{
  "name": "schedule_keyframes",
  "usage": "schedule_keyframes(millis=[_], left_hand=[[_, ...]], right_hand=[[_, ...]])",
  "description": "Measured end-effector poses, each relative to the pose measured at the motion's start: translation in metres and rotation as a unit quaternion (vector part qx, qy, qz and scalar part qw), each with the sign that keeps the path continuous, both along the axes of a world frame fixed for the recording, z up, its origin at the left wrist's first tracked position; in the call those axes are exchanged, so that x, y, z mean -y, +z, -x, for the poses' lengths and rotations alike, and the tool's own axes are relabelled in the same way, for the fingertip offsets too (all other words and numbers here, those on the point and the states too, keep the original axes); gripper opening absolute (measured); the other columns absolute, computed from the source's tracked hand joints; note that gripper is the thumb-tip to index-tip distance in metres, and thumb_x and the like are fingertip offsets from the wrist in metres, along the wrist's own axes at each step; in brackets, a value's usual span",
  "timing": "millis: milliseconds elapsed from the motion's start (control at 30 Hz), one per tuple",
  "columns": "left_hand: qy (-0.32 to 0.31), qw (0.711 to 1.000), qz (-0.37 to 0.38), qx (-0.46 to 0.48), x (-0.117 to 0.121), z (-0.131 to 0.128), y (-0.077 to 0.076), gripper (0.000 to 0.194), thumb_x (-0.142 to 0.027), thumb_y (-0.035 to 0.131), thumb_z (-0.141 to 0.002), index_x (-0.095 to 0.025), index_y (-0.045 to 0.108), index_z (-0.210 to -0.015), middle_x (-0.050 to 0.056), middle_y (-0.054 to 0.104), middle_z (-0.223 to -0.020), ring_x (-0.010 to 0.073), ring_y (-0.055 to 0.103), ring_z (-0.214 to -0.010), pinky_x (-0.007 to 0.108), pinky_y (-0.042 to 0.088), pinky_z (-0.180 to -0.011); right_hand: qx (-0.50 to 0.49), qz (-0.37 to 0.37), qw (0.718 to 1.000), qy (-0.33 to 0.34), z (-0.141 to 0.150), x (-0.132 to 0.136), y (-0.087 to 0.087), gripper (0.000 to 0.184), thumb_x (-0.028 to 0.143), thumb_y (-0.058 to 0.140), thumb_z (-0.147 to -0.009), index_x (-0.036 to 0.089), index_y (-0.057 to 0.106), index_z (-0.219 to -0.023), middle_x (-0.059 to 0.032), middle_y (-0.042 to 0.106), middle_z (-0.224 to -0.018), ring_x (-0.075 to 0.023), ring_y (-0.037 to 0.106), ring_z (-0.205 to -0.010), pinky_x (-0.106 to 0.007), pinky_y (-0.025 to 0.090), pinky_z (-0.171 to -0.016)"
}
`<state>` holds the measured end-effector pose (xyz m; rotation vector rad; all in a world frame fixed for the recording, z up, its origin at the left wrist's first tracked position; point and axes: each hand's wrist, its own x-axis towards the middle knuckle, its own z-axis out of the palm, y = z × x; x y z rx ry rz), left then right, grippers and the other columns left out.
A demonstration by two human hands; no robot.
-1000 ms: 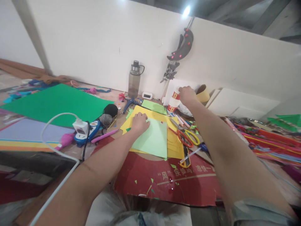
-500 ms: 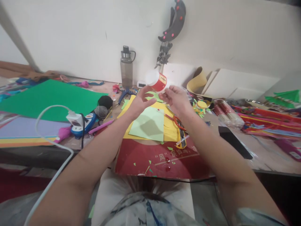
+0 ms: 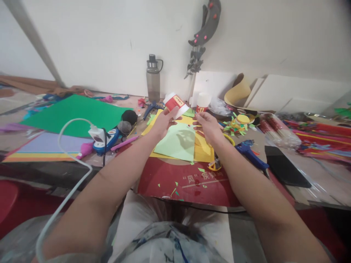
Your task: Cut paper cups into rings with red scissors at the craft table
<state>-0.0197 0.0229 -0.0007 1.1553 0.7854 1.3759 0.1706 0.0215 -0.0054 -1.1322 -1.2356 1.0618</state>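
My left hand (image 3: 164, 123) is closed round a white paper cup (image 3: 175, 102) with a red printed band, tilted to one side. A second paper cup (image 3: 203, 99), also white with a red band, rises upright from the fingertips of my right hand (image 3: 208, 127), which pinch its lower part. The two cups are apart, with a small gap between them. Below the hands, a pale green sheet (image 3: 175, 146) lies over yellow paper (image 3: 204, 155) on a dark red board (image 3: 164, 179).
A water bottle (image 3: 153, 82) stands by the wall. Green foam sheet (image 3: 79, 117), a plug with a white cable (image 3: 97, 134) and a black yarn ball (image 3: 129, 117) lie left. Rightward are a blue glue gun (image 3: 251, 153), a black phone (image 3: 285, 166) and bagged sticks (image 3: 278, 129).
One red-banded cup shape showed between my hands before; now two separate cups show, one in each hand. My left hand, open before, has closed on a cup. The view has shifted slightly.
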Motion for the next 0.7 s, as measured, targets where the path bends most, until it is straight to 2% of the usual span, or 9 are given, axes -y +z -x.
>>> schedule_keyframes(millis=[133, 200, 267, 433, 567, 700], left_hand=[[0.024, 0.998, -0.061, -0.013, 0.000, -0.005, -0.007, 0.053, -0.042, 0.088, -0.065, -0.019, 0.065, -0.108, 0.007, 0.072, -0.118, 0.0208, 0.065, -0.106, 0.029, 0.048, -0.083], [0.008, 0.996, -0.085, -0.007, 0.001, -0.007, -0.011, 0.057, -0.037, 0.091, -0.060, -0.018, 0.065, -0.107, 0.007, 0.073, -0.114, 0.0219, 0.065, -0.108, 0.033, 0.048, -0.094], [-0.011, 0.996, -0.090, -0.012, 0.002, -0.008, -0.013, 0.057, -0.034, 0.092, -0.058, -0.017, 0.065, -0.106, 0.007, 0.074, -0.110, 0.0212, 0.066, -0.105, 0.035, 0.048, -0.097], [-0.041, 0.993, -0.107, -0.033, 0.006, -0.008, -0.012, 0.059, -0.029, 0.092, -0.060, -0.017, 0.063, -0.109, 0.007, 0.072, -0.111, 0.0181, 0.066, -0.101, 0.032, 0.049, -0.095], [-0.004, 0.997, -0.062, -0.055, 0.008, -0.003, -0.004, 0.056, -0.038, 0.085, -0.069, -0.021, 0.058, -0.116, 0.007, 0.068, -0.115, 0.0181, 0.065, -0.100, 0.029, 0.051, -0.082], [0.011, 0.997, -0.025, -0.073, 0.006, 0.000, -0.001, 0.051, -0.039, 0.079, -0.075, -0.022, 0.057, -0.118, 0.005, 0.066, -0.106, 0.0154, 0.064, -0.089, 0.027, 0.050, -0.071]], right_hand=[[-0.020, -0.031, 0.998, 0.055, 0.003, 0.001, -0.001, 0.043, 0.057, 0.074, -0.078, 0.024, 0.055, -0.099, -0.0011, 0.065, -0.103, -0.0111, 0.065, -0.081, -0.025, 0.057, -0.067], [-0.026, -0.040, 0.994, 0.100, 0.009, 0.007, -0.001, 0.050, 0.061, 0.075, -0.075, 0.026, 0.055, -0.104, -0.0009, 0.065, -0.102, -0.0120, 0.064, -0.084, -0.027, 0.058, -0.071], [-0.031, -0.040, 0.991, 0.128, 0.015, 0.012, -0.002, 0.052, 0.060, 0.077, -0.073, 0.027, 0.056, -0.107, -0.0004, 0.067, -0.101, -0.0129, 0.064, -0.085, -0.028, 0.058, -0.073], [-0.032, -0.078, 0.989, 0.121, 0.017, 0.014, -0.003, 0.038, 0.046, 0.077, -0.072, 0.026, 0.063, -0.101, 0.0012, 0.071, -0.097, -0.0144, 0.064, -0.087, -0.029, 0.056, -0.075], [0.010, -0.110, 0.990, 0.086, 0.012, 0.008, -0.001, 0.027, 0.042, 0.069, -0.076, 0.026, 0.064, -0.098, 0.0014, 0.071, -0.093, -0.0164, 0.064, -0.088, -0.030, 0.056, -0.073], [0.086, -0.170, 0.980, 0.054, 0.010, 0.006, 0.000, 0.024, 0.045, 0.061, -0.083, 0.024, 0.065, -0.092, -0.0006, 0.070, -0.090, -0.0178, 0.063, -0.080, -0.033, 0.055, -0.070]])
